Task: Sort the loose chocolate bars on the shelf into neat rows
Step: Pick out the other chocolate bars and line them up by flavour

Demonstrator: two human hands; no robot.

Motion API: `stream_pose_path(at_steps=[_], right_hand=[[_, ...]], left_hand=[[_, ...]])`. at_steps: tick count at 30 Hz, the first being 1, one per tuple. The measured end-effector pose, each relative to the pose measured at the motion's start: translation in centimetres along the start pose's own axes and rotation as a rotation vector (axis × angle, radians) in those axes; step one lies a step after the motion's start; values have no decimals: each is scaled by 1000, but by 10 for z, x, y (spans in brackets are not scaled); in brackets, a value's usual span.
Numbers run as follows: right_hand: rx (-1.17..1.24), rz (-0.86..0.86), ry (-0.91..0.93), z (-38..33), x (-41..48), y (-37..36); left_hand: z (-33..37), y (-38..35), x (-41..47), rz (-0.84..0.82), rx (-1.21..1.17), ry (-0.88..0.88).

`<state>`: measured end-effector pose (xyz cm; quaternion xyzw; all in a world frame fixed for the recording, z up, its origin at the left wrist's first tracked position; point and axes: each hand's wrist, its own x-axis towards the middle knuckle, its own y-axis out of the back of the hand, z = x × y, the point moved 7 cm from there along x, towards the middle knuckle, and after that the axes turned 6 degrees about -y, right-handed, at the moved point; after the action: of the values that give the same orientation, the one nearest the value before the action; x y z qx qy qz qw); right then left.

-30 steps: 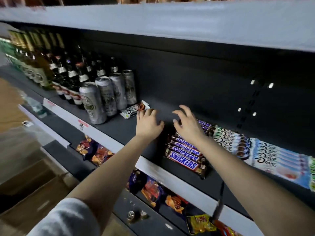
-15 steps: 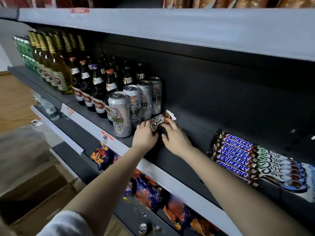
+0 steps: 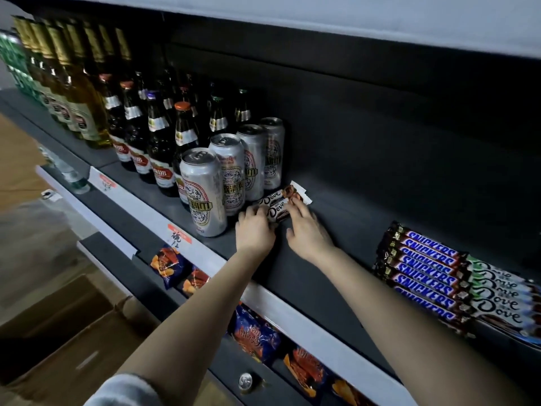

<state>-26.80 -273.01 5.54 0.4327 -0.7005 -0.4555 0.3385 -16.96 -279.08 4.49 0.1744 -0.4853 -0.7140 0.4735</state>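
The loose Dove bars [image 3: 276,204] were located on the shelf [image 3: 351,218], just beside the cans [image 3: 234,174]. The near end was gripped under the curled fingers of the left hand [image 3: 254,230], and the far end was touched by the extended, slightly spread fingers of the right hand [image 3: 307,231]. Compared with half a second before, both hands were kept on the same bars, which were not displaced from the cans. Well to the right of the fingers, a Snickers row [image 3: 424,276] and a Dove row [image 3: 503,300] were laid side by side, and below the wrists snack bags [image 3: 169,263] were held on the lower shelf [image 3: 111,241].
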Motion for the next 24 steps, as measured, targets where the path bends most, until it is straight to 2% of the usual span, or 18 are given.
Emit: stream_pose_path(at_steps=[5,11,18,24], right_hand=[[-102,35,-19,10,13,3],[-223,7,16,11,19,7],[-109,47,36,20,5,15],[-179,97,93,28,-3,41]], left_hand=[[7,-1,-4,24,-115,-93],[4,1,-2,90,-220,-92],[3,3,0,126,-284,-77],[20,4,-5,109,-247,-209]])
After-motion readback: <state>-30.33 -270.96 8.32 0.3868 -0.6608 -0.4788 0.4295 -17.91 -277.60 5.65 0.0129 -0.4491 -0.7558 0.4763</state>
